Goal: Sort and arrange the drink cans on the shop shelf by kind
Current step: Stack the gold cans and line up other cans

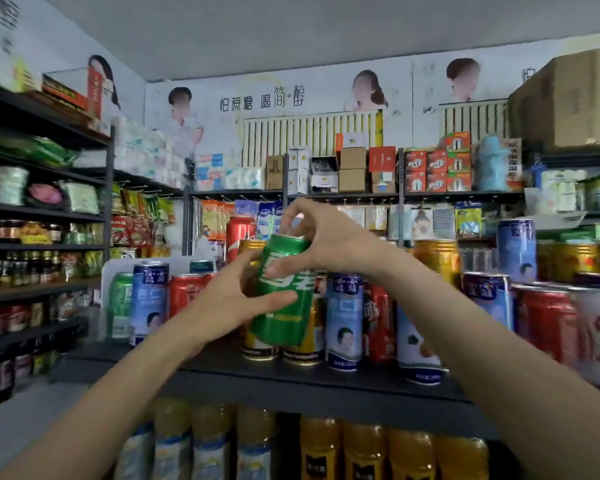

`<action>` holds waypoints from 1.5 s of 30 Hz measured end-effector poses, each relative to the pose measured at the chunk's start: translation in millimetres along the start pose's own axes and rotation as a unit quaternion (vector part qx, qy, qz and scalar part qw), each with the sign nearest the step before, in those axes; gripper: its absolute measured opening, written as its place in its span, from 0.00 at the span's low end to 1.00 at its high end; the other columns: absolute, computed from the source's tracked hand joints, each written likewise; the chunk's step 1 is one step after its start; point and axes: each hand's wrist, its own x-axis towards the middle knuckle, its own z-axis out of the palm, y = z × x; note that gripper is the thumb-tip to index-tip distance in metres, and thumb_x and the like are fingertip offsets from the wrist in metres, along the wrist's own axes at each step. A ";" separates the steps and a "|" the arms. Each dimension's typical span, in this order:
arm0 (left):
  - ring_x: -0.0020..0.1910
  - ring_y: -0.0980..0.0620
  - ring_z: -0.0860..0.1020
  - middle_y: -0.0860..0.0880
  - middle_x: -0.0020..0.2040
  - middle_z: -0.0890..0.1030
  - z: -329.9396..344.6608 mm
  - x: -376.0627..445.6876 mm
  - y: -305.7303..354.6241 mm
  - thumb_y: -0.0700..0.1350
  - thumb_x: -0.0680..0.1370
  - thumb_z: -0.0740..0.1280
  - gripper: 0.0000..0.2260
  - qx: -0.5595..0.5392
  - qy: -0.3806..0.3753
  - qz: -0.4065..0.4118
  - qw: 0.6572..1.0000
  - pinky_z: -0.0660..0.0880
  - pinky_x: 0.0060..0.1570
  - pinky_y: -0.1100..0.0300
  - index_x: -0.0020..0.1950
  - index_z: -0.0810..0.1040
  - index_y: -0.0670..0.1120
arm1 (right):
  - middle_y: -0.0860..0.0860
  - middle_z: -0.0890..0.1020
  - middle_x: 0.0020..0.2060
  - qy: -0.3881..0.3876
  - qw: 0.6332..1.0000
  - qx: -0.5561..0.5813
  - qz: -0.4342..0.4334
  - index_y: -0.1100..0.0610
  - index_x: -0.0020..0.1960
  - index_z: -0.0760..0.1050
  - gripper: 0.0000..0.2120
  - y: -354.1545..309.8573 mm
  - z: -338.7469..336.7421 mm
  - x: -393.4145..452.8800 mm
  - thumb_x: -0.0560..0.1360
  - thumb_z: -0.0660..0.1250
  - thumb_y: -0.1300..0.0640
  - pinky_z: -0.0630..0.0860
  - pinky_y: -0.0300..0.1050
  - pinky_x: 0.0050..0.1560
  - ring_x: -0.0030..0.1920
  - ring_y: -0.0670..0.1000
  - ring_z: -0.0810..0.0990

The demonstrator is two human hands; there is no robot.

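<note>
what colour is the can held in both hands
Green with white lettering, seen in the head view: the can, held by the left hand and right hand.

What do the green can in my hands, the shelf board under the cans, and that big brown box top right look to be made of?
Green can: likely thin metal, glossy printed skin with a silvery rim.
Shelf board: matte black, probably painted metal or laminate; cannot tell which.
Brown box: cardboard, dull tan faces with a taped seam.
</note>
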 end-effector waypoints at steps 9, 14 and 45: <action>0.53 0.53 0.73 0.52 0.54 0.74 -77.8 5.6 -65.5 0.51 0.67 0.75 0.32 0.205 0.083 -0.081 0.972 0.73 0.52 0.57 0.65 0.64 0.45 | 0.53 0.74 0.62 -0.151 0.946 -0.252 0.137 0.57 0.64 0.70 0.22 26.3 62.8 57.7 0.75 0.64 0.46 0.69 0.45 0.59 0.61 0.53 0.73; 0.58 0.48 0.75 0.48 0.62 0.75 -68.2 7.7 -81.9 0.54 0.67 0.74 0.36 0.284 0.095 -0.084 0.950 0.74 0.55 0.53 0.67 0.59 0.47 | 0.52 0.73 0.64 -0.154 0.910 -0.336 0.188 0.53 0.65 0.67 0.29 34.6 102.1 67.5 0.70 0.68 0.39 0.61 0.58 0.66 0.64 0.56 0.70; 0.60 0.48 0.72 0.47 0.64 0.71 50.2 35.3 -62.8 0.48 0.73 0.70 0.27 0.136 -0.001 -0.074 0.988 0.69 0.54 0.58 0.68 0.61 0.47 | 0.49 0.77 0.38 0.055 0.976 0.157 0.139 0.52 0.42 0.72 0.17 23.4 -72.8 -64.9 0.55 0.72 0.56 0.69 0.41 0.38 0.41 0.49 0.74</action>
